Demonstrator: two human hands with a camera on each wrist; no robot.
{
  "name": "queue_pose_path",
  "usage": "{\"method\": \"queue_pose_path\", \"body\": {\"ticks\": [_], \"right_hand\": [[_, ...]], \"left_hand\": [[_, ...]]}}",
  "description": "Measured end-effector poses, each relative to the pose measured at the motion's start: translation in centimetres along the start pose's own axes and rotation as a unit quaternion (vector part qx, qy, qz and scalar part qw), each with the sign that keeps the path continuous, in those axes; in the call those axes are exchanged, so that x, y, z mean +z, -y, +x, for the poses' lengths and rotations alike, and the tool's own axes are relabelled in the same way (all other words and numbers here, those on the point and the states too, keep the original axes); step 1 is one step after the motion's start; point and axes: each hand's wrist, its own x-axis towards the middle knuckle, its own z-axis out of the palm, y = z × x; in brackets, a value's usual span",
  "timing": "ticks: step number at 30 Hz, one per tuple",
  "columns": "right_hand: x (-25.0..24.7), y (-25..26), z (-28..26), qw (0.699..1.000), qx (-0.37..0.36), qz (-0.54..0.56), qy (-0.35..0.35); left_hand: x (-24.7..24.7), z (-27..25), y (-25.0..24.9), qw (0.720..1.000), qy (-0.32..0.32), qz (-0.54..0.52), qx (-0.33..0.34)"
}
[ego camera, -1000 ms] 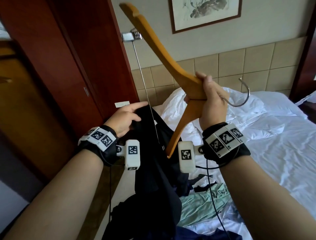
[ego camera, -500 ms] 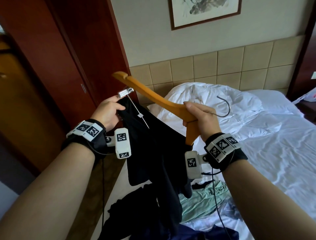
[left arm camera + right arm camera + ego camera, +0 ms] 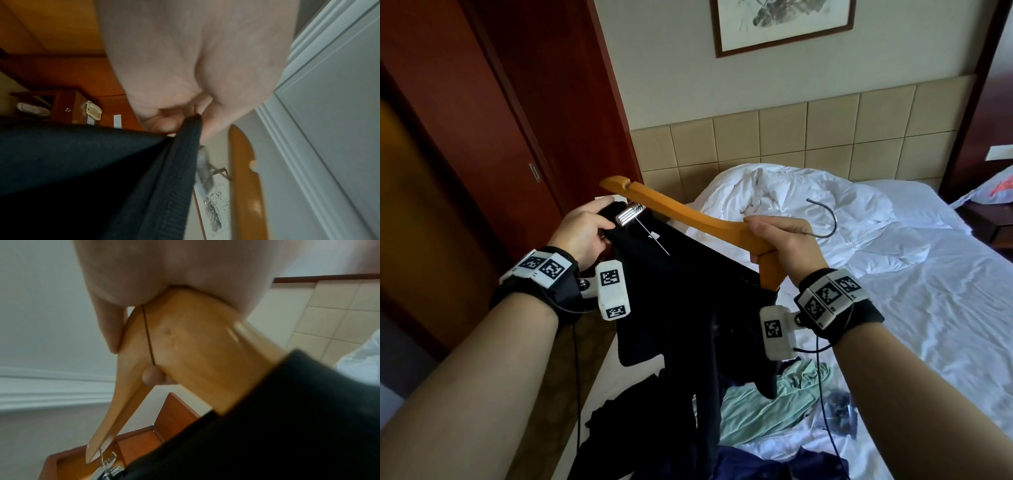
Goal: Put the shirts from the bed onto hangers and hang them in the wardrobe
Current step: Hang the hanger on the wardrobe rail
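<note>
The wooden hanger (image 3: 709, 224) was held at its centre by the right hand (image 3: 780, 246), whose fingers were curled round the junction of the two arms just below the metal hook (image 3: 825, 219); a grip there let the whole hanger be tilted as one piece. One hanger arm was already buried in the black shirt (image 3: 688, 308), as the right wrist view showed, the cloth lying over the wood just beyond the palm. The other arm was bare and pointed away from the hook, toward the red-brown wooden panel (image 3: 544, 102). The collar edge of the shirt was pinched between thumb and fingers of the left hand (image 3: 582, 233), just beside that bare end, and was apparently held open and taut so that the end could be slid inside. A metal clip (image 3: 630, 214) on a thin rod hung from the hanger, close against the collar, and was judged liable to snag the fabric. The rest of the shirt hung down from the hanger over the edge of the bed (image 3: 911, 308). A pale green garment (image 3: 767, 407) and a dark blue garment (image 3: 763, 466) lay on the bed below the hanger, not yet hung. The wardrobe rail was not seen.
</note>
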Motion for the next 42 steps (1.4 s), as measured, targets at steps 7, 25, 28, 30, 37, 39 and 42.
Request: {"method": "queue_pose_path", "body": {"ticks": [7, 25, 28, 30, 37, 39, 42], "right_hand": [[-0.1, -0.4, -0.2, 0.997, 0.011, -0.078, 0.019], [0.3, -2.1, -0.7, 0.929, 0.09, -0.319, 0.161], [1.0, -0.6, -0.5, 0.947, 0.063, -0.279, 0.147], [1.3, -0.1, 0.0, 0.956, 0.045, -0.258, 0.129], [2.3, -0.3, 0.0, 0.944, 0.075, -0.294, 0.127], [2.4, 0.2, -0.1, 0.944, 0.069, -0.293, 0.135], [2.7, 0.9, -0.8, 0.94, 0.06, -0.302, 0.147]], "left_hand": [[0.0, 0.6, 0.5, 1.0, -0.015, -0.005, -0.003], [1.0, -0.9, 3.8, 0.925, 0.04, 0.375, 0.053], [2.9, -1.9, 3.7, 0.888, 0.115, 0.44, 0.07], [3.8, -2.5, 3.8, 0.864, 0.115, 0.483, 0.084], [4.9, -4.5, 4.9, 0.839, 0.062, 0.517, 0.158], [4.9, -5.1, 4.9, 0.849, 0.063, 0.498, 0.164], [4.9, -5.6, 5.3, 0.86, 0.06, 0.481, 0.16]]}}
